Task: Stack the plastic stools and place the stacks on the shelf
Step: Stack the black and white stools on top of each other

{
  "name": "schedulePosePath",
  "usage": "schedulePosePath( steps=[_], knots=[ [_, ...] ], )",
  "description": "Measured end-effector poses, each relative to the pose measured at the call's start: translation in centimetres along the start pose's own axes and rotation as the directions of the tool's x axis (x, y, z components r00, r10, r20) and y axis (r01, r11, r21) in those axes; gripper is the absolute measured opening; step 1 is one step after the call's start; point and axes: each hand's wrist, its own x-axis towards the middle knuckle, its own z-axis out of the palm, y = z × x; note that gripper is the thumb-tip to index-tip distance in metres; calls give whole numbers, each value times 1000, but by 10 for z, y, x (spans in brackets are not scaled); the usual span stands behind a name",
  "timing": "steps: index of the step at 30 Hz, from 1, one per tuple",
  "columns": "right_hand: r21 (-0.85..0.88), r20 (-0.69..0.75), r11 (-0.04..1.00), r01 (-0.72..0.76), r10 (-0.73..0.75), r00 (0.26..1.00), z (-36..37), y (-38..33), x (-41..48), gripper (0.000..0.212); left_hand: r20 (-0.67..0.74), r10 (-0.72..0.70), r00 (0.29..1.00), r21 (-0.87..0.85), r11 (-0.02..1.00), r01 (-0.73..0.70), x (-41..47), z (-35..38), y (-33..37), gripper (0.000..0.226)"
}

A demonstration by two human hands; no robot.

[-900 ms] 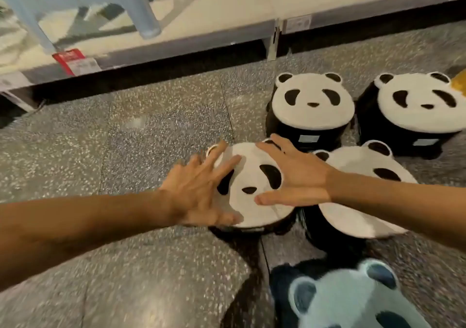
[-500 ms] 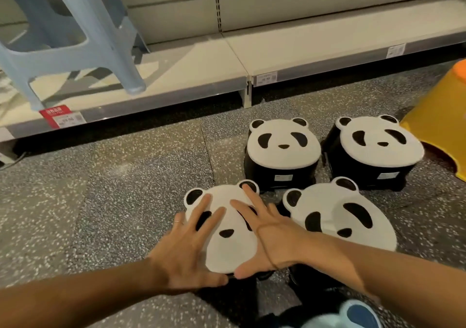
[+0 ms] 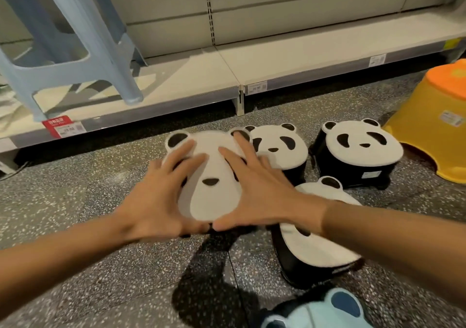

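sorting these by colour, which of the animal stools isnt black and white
The pale blue one at the bottom edge, nearest the camera; the four pandas are black and white.

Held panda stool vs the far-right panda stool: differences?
The held panda stool has the left hand and right hand gripping its sides; the far-right panda stool stands untouched on the floor. The held one's eye patches are mostly covered; the far-right one's face is fully visible. Its black base with a label shows; the held one's is hidden. Both have white panda-face tops.
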Motion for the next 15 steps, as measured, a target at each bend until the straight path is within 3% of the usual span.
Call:
schedulePosePath(
  steps=[4, 7, 15],
  knots=[
    [-112, -113, 994, -13, 0, 994, -64, -2, -20, 143, -115, 61, 992, 31, 998, -58, 19, -38, 44, 135],
    [-188, -114, 982, -32, 10, 993, -93, 23, -54, 145, -158, 87, 984, 9, 996, -86, 28, -29, 85, 138],
    [-164, 67, 974, -157, 170, 983, -94, 105, -141, 143, 11, 108, 994, -119, 987, -106, 46, 55, 178, 132]
  ],
)
